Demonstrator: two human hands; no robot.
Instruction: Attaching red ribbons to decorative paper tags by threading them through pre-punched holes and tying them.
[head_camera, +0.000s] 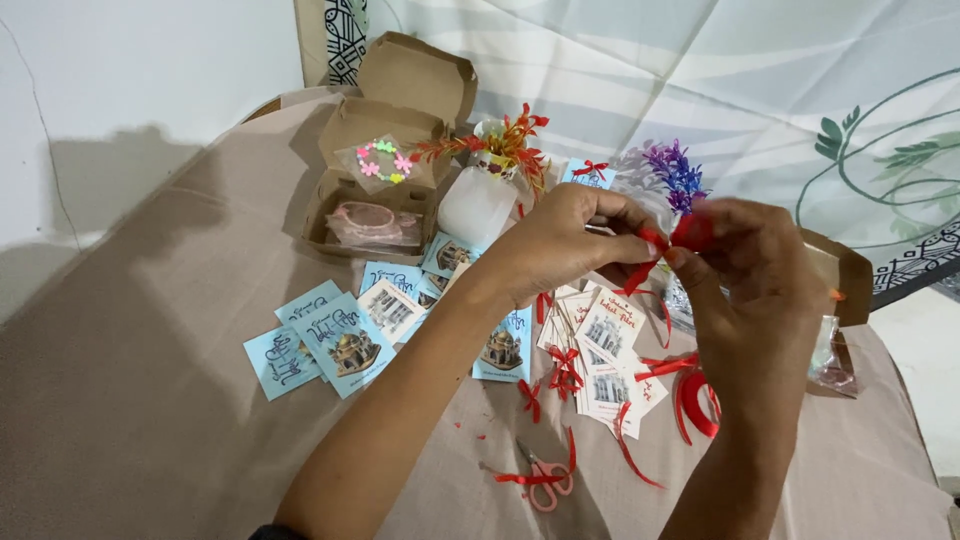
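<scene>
box (345, 190): open | holds bagged bracelets (372, 222), probably | hands pinch ribbon (690, 232)

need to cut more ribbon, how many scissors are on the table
1: the pink-handled scissors lie at the near edge of the table, below the cards, amid red ribbon scraps. Others may be hidden under hands or cards.

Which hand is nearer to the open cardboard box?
The left hand. It is just to the right of the open cardboard box; the right hand is further right, beyond the left hand, at the red ribbon.
</scene>
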